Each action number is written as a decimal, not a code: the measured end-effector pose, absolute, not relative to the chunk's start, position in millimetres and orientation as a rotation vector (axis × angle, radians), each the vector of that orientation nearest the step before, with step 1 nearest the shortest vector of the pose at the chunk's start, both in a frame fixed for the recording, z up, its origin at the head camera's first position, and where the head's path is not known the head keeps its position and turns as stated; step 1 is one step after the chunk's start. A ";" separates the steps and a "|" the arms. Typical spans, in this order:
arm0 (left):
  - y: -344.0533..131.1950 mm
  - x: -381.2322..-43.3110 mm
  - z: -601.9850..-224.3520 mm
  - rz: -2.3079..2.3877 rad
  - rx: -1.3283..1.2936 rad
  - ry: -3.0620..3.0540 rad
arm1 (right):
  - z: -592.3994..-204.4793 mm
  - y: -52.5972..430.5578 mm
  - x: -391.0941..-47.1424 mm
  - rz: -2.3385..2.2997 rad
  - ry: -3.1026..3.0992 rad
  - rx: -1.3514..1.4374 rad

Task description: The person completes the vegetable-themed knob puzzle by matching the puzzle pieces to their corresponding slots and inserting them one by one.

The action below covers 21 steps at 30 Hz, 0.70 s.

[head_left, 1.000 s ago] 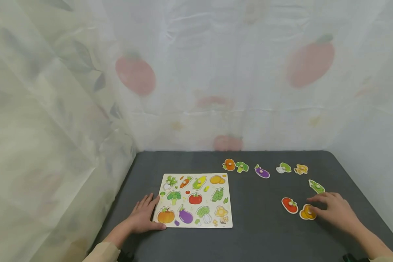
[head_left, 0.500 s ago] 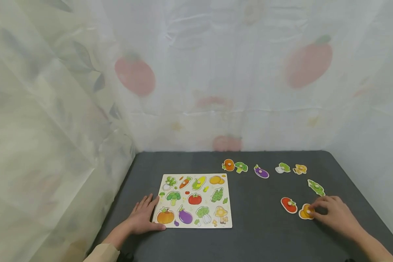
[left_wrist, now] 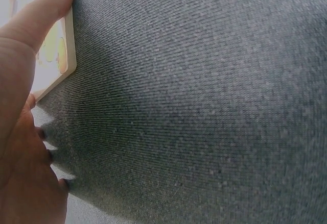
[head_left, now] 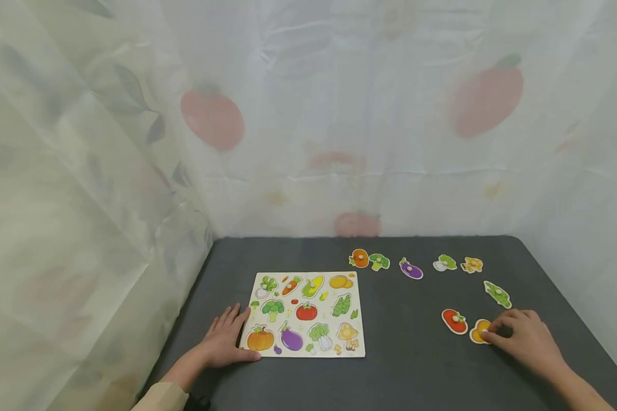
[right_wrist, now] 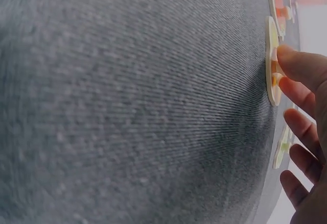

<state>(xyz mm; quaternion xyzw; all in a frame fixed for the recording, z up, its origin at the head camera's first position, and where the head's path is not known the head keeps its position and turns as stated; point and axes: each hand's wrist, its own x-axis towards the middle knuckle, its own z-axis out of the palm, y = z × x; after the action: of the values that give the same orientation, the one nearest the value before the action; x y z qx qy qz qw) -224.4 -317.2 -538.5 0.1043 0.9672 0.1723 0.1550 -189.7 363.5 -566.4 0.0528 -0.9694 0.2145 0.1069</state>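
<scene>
There's passing room on the dark-grey fabric surface [head_left: 403, 319] right of the cream rectangular board [head_left: 324, 317]. Beyond, a red tomato-shaped piece [head_left: 453, 323] obstructs.

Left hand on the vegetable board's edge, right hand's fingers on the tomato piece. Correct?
Wrong piece: the head view shows the right hand with its fingers on the yellow piece; the tomato piece lies beside it. Left hand on the vegetable board's edge: correct.

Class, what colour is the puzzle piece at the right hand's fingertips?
The piece is yellow-orange with a pale border, clearest in the head view.
</scene>
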 end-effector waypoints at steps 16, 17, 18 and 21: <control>-317.5 -224.3 -538.6 0.482 0.294 2.775 | -567.7 361.3 -194.1 0.597 -2.811 0.131; -317.6 -224.4 -538.9 0.483 0.296 2.775 | -567.5 361.9 -195.1 0.597 -2.812 0.134; -317.8 -224.5 -539.3 0.484 0.297 2.774 | -567.4 362.4 -196.3 0.591 -2.816 0.139; -318.0 -224.8 -539.9 0.489 0.298 2.774 | -567.8 364.0 -200.0 0.567 -2.817 0.166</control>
<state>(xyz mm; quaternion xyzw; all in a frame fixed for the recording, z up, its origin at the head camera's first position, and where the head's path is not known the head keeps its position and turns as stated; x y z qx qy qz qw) -224.8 -318.0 -539.9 0.1039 0.9677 0.1705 0.1542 -200.0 364.0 -567.8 0.0570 -0.9702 0.1953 0.1314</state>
